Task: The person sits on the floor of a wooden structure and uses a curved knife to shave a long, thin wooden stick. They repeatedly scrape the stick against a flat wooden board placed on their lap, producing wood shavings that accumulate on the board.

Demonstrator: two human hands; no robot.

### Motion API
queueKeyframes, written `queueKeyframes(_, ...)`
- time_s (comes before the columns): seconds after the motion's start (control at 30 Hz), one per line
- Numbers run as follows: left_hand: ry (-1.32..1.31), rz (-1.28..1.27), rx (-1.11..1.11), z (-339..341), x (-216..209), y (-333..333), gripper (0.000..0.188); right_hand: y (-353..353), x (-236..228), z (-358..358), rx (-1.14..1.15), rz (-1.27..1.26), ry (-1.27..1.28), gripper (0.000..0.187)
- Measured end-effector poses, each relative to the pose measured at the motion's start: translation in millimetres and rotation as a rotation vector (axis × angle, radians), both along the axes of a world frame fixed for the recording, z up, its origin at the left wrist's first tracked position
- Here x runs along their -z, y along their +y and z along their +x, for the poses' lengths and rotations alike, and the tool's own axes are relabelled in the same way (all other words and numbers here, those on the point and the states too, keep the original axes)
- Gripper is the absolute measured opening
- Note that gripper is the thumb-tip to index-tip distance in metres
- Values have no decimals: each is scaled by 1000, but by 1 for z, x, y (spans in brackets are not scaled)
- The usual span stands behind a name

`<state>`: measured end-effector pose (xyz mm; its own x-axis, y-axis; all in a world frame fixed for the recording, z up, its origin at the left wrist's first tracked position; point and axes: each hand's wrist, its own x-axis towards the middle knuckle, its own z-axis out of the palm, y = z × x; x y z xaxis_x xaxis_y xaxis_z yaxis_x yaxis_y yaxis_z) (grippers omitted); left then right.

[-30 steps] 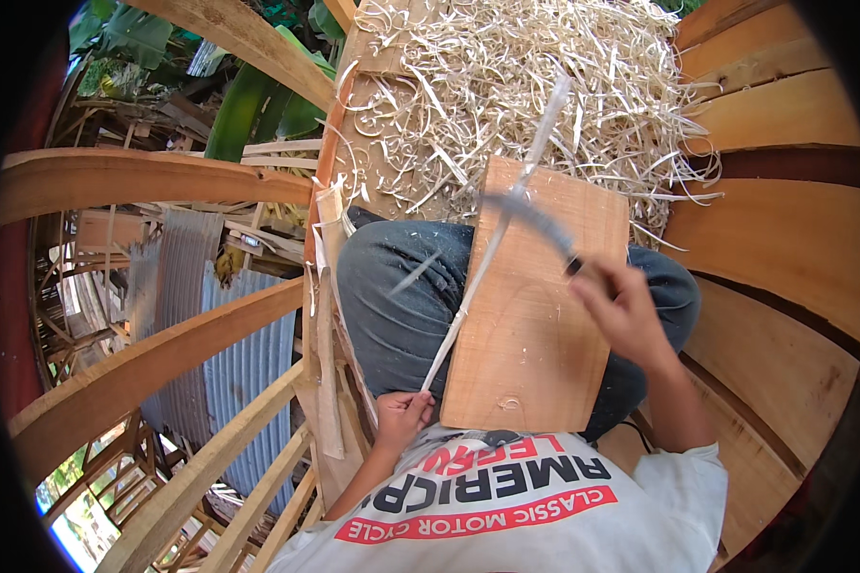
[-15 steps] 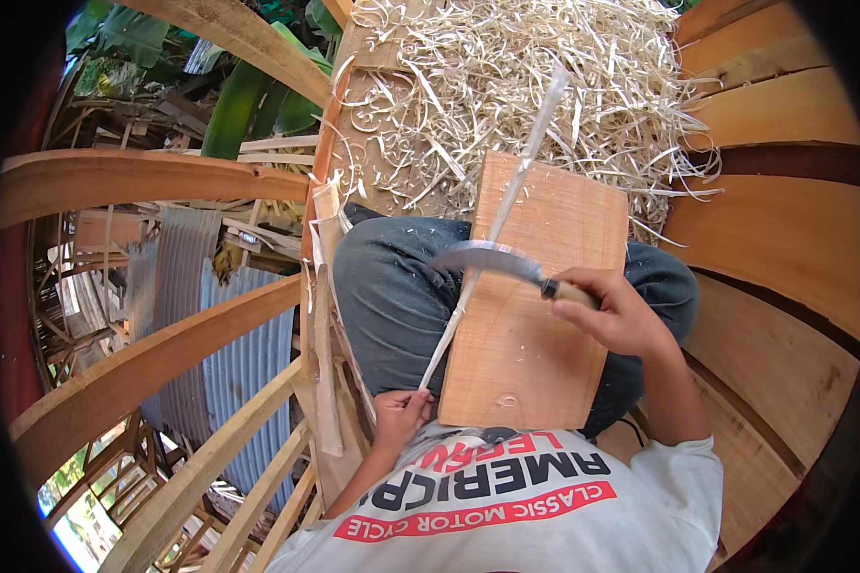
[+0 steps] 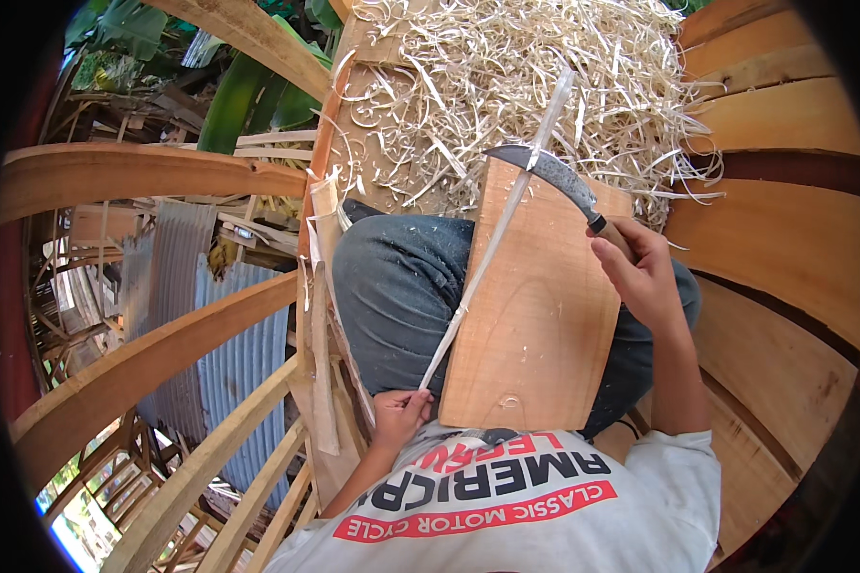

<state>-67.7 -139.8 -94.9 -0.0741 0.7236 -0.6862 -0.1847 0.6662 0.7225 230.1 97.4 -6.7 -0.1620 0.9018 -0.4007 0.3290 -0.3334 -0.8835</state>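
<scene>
In my right hand [image 3: 643, 272] is a sickle [image 3: 552, 176] with a curved dark blade and a wooden handle. Its blade lies across the far part of a long, thin pale strip [image 3: 492, 241], apparently split wood or bamboo. My left hand [image 3: 401, 416] pinches the near end of that strip, low beside my shirt. A flat wooden board [image 3: 535, 334] rests over my lap, and the strip runs slantwise along its left side, past its far edge. Whether the blade bites into the strip cannot be made out.
Curly pale shavings [image 3: 545, 76] heap up beyond the board. Slatted wooden rails [image 3: 162, 353] run along the left, with corrugated sheets [image 3: 244, 353] and scrap wood below them. Curved wooden planks [image 3: 764, 248] line the right side. My bent legs [image 3: 397, 286] support the board.
My right hand has moved the sickle away from me and to the right, toward the strip's far end. My left hand keeps its place and its pinch.
</scene>
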Motion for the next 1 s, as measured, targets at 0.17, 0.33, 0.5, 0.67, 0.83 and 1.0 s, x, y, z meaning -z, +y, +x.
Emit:
queueKeyframes(0.17, -40, -23, -2, -1, -2, 5, 22, -20, 15, -17, 123, 133, -44, 20)
queueKeyframes(0.33, -20, 1, 10, 1, -2, 5, 24, -13, 7, -13, 74, -4, 20, 19)
queueKeyframes(0.5, -58, -14, -5, -2, -2, 4, 23, 5, -18, -4, -99, -178, -2, 18)
queueKeyframes(0.67, -50, -13, -6, -1, -5, 6, 23, 8, -17, 1, -500, -62, -55, 26)
queueKeyframes(0.83, -37, -29, -14, -2, -4, 3, 23, 14, -5, 7, -209, -53, 30, 22)
queueKeyframes(1.0, -53, -7, -15, -1, -2, 5, 22, 17, -21, -6, -176, -188, -96, 22)
